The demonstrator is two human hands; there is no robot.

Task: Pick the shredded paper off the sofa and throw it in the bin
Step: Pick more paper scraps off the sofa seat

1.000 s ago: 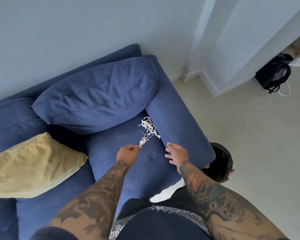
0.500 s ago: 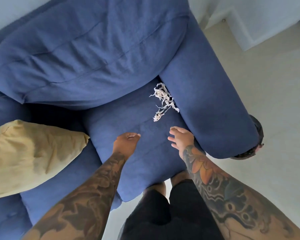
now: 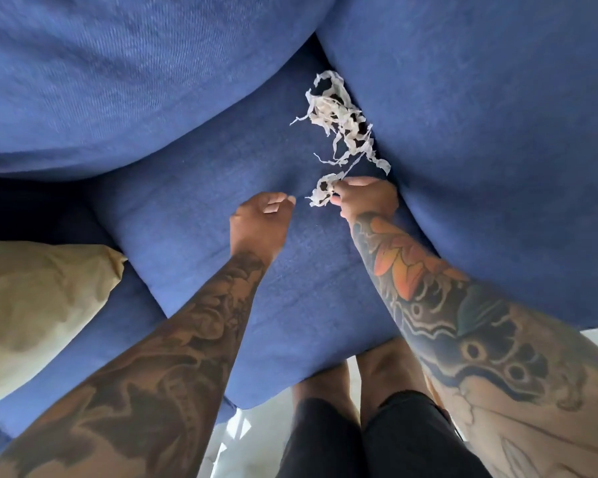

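Only the near end of the shredded paper [image 3: 340, 122], lying in the crease of the sofa [image 3: 201, 188] by the armrest [image 3: 497, 132], is pinched by the right hand [image 3: 365, 198], the left hand [image 3: 259, 220] being curled on nothing, so strands could be torn off or left behind.

Sofa [image 3: 187, 219] and yellow cushion [image 3: 32, 305] partly off-frame

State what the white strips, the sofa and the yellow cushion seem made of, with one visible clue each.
The white strips: likely thin matte paper, curled and crinkled. The sofa: blue woven fabric, fine weave visible. The yellow cushion: apparently soft matte cloth, creased; weave too blurred.
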